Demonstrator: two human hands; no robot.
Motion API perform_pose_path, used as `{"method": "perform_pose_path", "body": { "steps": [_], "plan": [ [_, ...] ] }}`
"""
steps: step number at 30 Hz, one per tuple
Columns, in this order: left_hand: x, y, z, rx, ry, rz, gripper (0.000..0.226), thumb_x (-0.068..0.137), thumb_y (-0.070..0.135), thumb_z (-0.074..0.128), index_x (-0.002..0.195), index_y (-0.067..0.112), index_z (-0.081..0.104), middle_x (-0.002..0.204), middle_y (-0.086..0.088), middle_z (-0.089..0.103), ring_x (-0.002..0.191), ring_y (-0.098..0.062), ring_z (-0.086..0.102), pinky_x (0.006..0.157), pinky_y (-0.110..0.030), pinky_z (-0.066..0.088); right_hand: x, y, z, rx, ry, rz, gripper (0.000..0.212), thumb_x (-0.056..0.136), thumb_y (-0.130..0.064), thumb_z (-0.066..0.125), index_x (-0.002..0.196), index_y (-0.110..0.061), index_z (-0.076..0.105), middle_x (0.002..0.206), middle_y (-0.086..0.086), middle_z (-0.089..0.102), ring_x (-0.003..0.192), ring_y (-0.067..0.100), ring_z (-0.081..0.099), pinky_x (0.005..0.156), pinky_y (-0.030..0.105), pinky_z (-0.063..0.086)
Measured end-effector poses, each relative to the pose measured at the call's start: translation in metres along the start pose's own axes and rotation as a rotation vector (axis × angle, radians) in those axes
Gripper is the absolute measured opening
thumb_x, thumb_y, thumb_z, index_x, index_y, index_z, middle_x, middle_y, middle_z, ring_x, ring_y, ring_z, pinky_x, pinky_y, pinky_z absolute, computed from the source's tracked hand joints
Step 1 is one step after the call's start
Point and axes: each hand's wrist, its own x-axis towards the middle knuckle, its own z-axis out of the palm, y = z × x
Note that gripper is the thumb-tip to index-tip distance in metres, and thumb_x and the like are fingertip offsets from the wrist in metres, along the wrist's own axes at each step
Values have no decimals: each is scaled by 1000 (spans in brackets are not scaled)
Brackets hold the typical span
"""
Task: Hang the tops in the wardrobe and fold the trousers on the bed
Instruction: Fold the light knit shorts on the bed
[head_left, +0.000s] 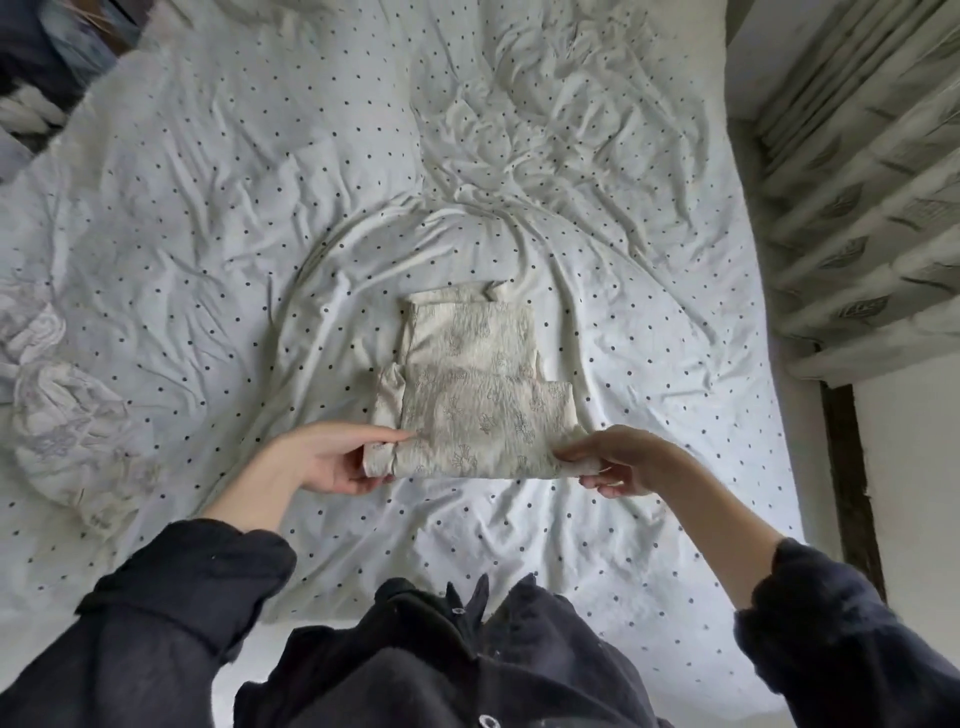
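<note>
A pair of cream patterned trousers (470, 384) lies folded into a compact stack in the middle of the bed (218, 218), which has a white cover with dark dots. My left hand (327, 457) pinches the near left corner of the folded trousers, thumb on top. At the near right corner my right hand (610, 460) pinches the fabric between thumb and fingers. The near edge of the fold is lifted slightly off the cover. No wardrobe is in view.
A crumpled white garment with a pale print (67, 421) lies at the bed's left edge. Patterned curtains (862, 208) hang at the right beside a dark wooden post (852, 488). Dark items (47, 57) sit at the top left corner.
</note>
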Motion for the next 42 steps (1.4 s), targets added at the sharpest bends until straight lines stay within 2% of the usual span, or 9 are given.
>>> {"method": "perform_pose_path", "body": {
  "steps": [5,9,14,20,23,26,30,36,42],
  "plan": [
    [-15,31,2,-123,0,126,31,79,25,64,103,6,59,72,-12,68,57,-17,64,49,-24,54,-13,-39,-17,62,31,-82,18,86,-24,65,74,-11,62,55,3,61,44,11,53,43,17,39],
    [-18,73,7,-256,53,322,46,84,45,56,111,7,60,100,-11,70,92,-21,64,82,-32,52,-11,-86,-23,280,115,-312,28,92,-38,56,83,-13,64,74,4,68,65,15,61,58,25,46],
    [16,109,16,67,248,523,53,96,48,40,140,19,39,141,3,45,122,-14,45,101,-37,36,28,-116,-23,288,250,-452,39,95,-41,49,116,-9,59,114,8,62,104,22,58,87,39,49],
    [81,105,16,425,602,560,39,93,39,52,119,10,58,116,-6,62,90,-14,53,72,-24,37,86,-101,-24,140,489,-322,34,92,-33,57,115,-9,60,112,9,60,93,22,54,92,43,50],
    [97,110,5,357,755,567,41,84,46,63,102,10,62,103,-9,67,87,-22,61,62,-25,42,99,-98,-28,257,359,-268,23,88,-38,62,81,-15,62,92,9,58,86,24,53,85,43,52],
    [105,121,0,201,729,477,48,75,49,72,103,10,63,100,-4,67,88,-21,64,70,-29,50,110,-104,-31,330,309,-242,29,86,-37,65,72,-12,62,83,10,57,81,24,53,77,38,49],
    [109,138,-2,145,607,335,36,73,39,78,88,10,62,75,-2,63,63,-15,56,55,-25,43,125,-115,-34,404,304,-152,28,79,-35,73,72,-11,60,71,2,59,69,17,55,64,32,49],
    [110,144,-6,63,423,185,49,74,19,78,114,-4,60,112,-16,65,107,-29,61,99,-42,47,130,-122,-38,354,134,-30,31,75,-24,78,88,-1,63,84,5,66,70,16,62,50,26,49],
    [96,133,-16,69,266,127,29,77,17,74,99,1,64,89,-11,67,75,-21,62,76,-30,49,121,-121,-35,373,-32,25,18,78,-12,73,87,0,63,88,9,67,76,21,64,70,32,54]
  ]
}}
